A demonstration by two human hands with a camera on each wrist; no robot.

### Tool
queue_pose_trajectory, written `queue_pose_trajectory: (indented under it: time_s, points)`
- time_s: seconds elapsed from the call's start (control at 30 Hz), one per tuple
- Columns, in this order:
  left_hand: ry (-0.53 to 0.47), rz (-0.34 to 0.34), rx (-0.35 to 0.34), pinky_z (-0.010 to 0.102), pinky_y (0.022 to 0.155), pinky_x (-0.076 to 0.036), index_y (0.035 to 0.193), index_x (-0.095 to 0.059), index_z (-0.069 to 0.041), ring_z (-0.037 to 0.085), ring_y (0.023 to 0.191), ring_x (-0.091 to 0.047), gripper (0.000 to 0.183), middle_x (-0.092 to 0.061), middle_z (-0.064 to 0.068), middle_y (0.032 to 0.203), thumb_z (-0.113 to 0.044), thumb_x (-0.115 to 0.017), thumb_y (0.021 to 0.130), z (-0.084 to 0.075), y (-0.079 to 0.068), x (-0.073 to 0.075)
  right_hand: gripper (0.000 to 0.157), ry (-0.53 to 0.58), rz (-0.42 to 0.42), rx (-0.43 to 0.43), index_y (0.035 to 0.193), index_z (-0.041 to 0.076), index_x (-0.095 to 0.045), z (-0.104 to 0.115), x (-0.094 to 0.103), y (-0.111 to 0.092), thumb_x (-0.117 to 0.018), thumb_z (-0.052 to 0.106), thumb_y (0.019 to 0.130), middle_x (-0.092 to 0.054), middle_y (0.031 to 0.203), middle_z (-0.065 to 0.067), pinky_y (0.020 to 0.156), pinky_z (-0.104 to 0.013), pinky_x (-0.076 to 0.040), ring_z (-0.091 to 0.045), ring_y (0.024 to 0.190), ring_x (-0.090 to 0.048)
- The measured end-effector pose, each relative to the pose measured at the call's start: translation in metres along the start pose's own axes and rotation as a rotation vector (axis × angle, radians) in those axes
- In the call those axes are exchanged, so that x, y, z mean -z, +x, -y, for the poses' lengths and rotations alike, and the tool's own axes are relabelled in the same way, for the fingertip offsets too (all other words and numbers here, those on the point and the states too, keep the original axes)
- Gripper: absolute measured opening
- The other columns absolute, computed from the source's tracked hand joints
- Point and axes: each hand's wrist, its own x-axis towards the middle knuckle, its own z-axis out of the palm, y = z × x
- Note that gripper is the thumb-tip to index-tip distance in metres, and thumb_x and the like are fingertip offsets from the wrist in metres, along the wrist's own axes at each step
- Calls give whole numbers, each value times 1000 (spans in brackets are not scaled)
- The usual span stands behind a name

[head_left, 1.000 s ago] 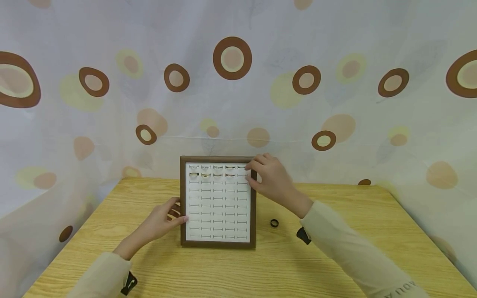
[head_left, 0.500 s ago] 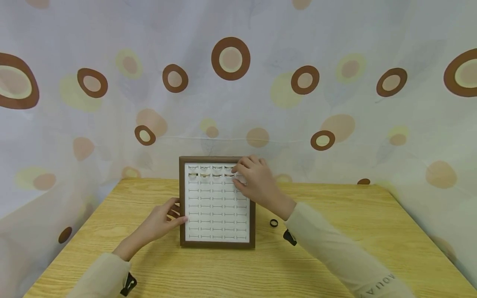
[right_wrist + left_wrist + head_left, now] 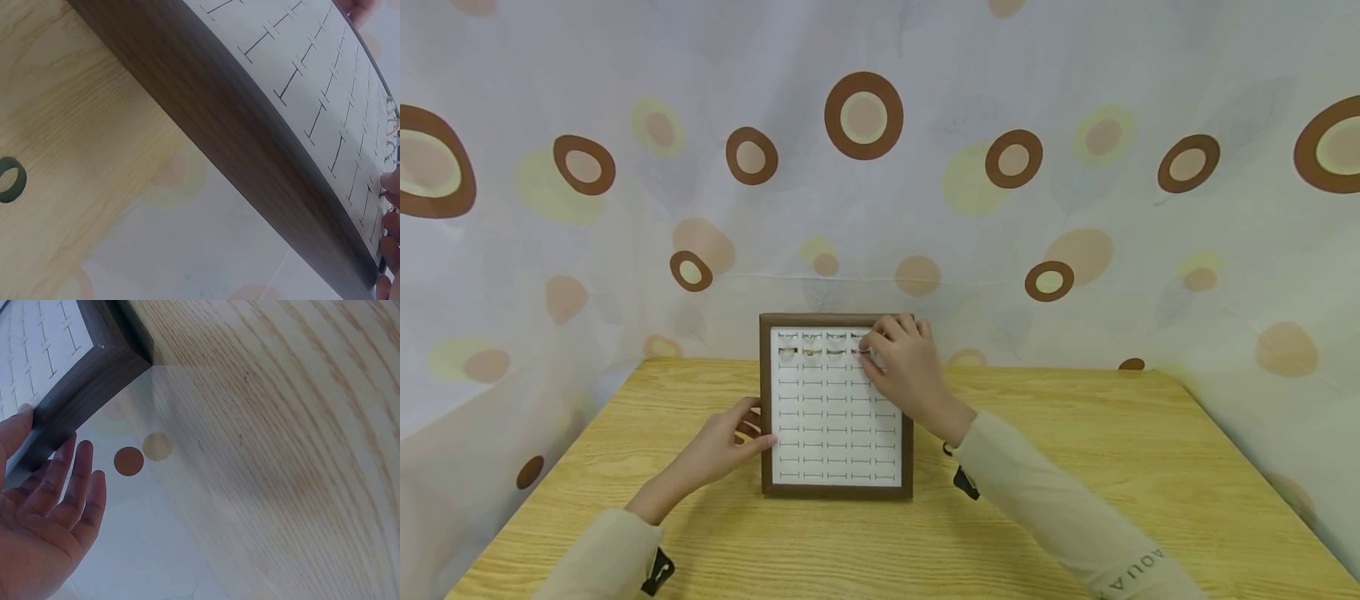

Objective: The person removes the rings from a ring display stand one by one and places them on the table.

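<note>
Between the table's (image 3: 760,542) side edges we note: left hand (image 3: 730,442), fingers parted, grips framed board (image 3: 837,422); right hand (image 3: 911,368), fingers nearly closed, pinches ring (image 3: 855,352).

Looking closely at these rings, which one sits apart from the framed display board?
The dark ring, on the wooden table beside the framed display board; the other visible rings are at the board's top two rows.

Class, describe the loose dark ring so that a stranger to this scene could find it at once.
On the wooden table, find the brown-framed board. Look to the right of it, where the person's right sleeve partly hides a plain dark ring in the head view. It lies directly on the table, whereas the other visible rings sit in the board's top two rows.
</note>
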Motion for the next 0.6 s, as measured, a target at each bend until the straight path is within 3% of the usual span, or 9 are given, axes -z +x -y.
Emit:
queue_pose_trajectory:
  time_s: [0.2, 0.6]
  points:
    - [4, -3, -6, 35, 73, -54, 123, -45, 3, 24, 86, -63, 53, -63, 16, 100, -28, -65, 85, 0, 0, 0, 6, -15, -37, -7, 76, 14, -66, 1, -2, 0, -72, 16, 77, -59, 85, -1, 71, -36, -35, -21, 82, -48]
    - [15, -5, -6, 35, 72, -54, 122, -45, 2, 23, 86, -63, 52, -64, 15, 100, -28, -65, 85, 0, 0, 0, 5, 14, -16, -45, 75, 15, -66, 2, -2, 1, -71, 15, 78, -57, 86, -1, 71, -36, -33, -20, 81, -46]
